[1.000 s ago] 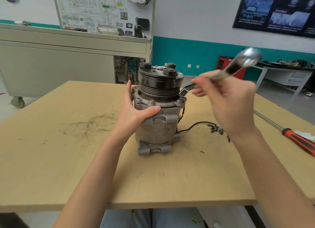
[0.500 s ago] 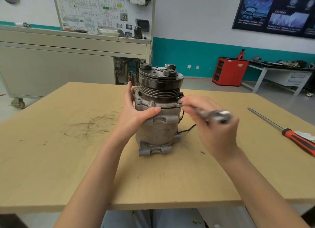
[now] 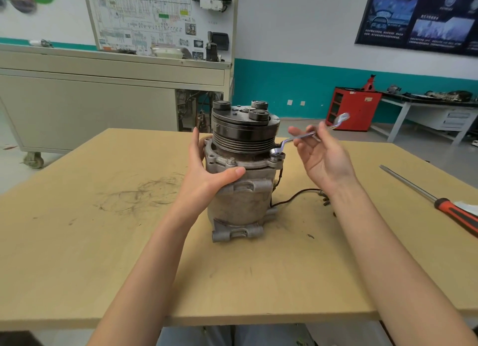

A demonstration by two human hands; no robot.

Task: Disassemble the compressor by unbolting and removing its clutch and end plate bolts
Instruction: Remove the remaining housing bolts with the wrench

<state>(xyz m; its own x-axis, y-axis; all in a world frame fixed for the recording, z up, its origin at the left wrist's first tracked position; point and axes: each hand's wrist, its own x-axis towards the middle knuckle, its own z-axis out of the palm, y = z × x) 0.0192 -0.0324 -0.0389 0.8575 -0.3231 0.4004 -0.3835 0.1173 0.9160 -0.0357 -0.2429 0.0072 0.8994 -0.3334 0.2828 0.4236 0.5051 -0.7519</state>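
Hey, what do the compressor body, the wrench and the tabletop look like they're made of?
The compressor body looks cast aluminium: dull grey, grimy, moulded lugs. The wrench, polished steel, probably chromed: bright glints. The tabletop, seemingly bare fibreboard or plywood: matt tan, scuffed.

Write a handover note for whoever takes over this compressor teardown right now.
Left hand: grips the compressor, which stands upright on the table.
Right hand: pinches the wrench; its ring end sits on the flange at the right corner.
Screwdriver: lies on the table, far right.
Done: nothing visibly removed; the clutch is on and the front bolt is in.
Left: undo and pull the flange bolts, then the clutch.
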